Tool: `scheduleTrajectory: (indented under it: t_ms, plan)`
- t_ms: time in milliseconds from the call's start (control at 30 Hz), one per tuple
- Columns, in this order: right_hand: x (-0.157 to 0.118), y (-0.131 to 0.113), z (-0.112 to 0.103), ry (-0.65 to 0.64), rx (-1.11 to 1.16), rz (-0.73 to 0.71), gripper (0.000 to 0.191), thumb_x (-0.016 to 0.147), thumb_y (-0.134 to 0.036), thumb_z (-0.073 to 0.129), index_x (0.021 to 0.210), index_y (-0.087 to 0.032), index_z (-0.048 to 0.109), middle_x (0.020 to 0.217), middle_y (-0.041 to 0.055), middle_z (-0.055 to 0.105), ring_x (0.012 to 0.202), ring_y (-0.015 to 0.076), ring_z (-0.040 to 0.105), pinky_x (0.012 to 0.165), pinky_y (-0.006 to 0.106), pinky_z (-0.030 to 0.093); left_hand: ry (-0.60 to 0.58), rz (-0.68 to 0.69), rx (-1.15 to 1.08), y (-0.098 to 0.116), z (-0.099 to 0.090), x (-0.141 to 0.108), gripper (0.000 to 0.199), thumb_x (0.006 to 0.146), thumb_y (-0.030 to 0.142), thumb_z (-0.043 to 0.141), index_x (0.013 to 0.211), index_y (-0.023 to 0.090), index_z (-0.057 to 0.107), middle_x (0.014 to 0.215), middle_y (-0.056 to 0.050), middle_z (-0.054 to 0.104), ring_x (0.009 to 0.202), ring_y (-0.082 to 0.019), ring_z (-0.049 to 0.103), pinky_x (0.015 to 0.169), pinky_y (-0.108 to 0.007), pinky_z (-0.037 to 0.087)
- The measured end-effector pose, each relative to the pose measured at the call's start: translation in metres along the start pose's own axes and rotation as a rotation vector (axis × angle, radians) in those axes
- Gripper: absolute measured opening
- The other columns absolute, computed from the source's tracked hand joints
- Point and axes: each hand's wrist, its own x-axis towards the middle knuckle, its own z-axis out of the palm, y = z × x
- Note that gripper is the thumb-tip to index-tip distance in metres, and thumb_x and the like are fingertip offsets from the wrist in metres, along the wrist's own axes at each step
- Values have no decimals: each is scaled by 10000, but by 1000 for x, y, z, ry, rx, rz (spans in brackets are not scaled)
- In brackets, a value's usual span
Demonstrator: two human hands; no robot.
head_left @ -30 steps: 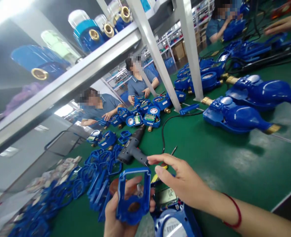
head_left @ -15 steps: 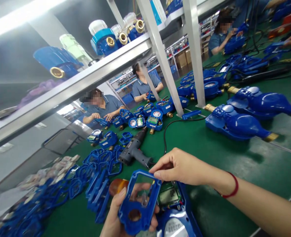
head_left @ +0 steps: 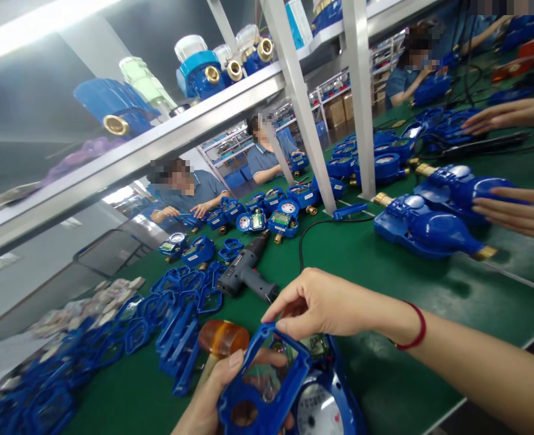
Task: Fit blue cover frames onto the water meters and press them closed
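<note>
My left hand (head_left: 221,380) grips a blue plastic meter cover (head_left: 289,386), a frame with a clear window and a round hole, held tilted. My right hand (head_left: 315,305), with a red cord on its wrist, has thumb and forefinger closed at the cover's upper corner; anything small between them is hidden. Just behind and below the cover lies an open blue water meter (head_left: 324,405) with a round dial and a small digital display, partly hidden. A mallet with an amber head (head_left: 224,337) lies beside my left hand.
Loose blue covers (head_left: 135,332) are heaped at left. A grey power tool (head_left: 246,269) lies ahead, before several meters (head_left: 283,220). Two large blue meters (head_left: 423,223) lie at right, near another person's hands (head_left: 521,211). A metal shelf (head_left: 167,136) crosses above; co-workers sit opposite.
The cover has tilted and dropped slightly, and my right fingers have shifted left to another corner. More of the dial and mallet shows. Another person's hands have come in at right.
</note>
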Motion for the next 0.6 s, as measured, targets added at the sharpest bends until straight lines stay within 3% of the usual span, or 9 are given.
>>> scheduleTrajectory:
  t_ms: [167,333,467,600]
  plan:
    - [-1,-3,0,-20,-20,23,260,708,-238,667,934,-144,755,723,37,706,658,139,626,521,158,415,-26,-33,16,4,3,-7,512,778,579,584,1007,130,673,865,-125,679,722,-291,683,603,-319,529]
    - [-1,-4,4,-2,-34,-6,251,728,-247,662,935,-143,758,690,28,696,637,124,610,509,151,410,52,-58,-45,2,-1,-13,476,771,574,599,1008,165,658,758,-95,668,666,-312,688,478,-295,503]
    - [-4,-1,13,19,135,-47,325,746,-250,663,1051,-155,724,755,18,711,635,104,595,529,152,411,84,-33,8,-1,-2,-17,613,744,671,565,1082,161,595,714,-143,694,583,-320,677,486,-324,502]
    - [-9,3,21,-28,332,-61,428,747,-174,660,1175,-158,660,972,44,730,819,145,667,671,171,477,149,2,22,-3,0,-19,635,756,684,537,1110,158,568,720,-174,700,580,-301,672,502,-322,504]
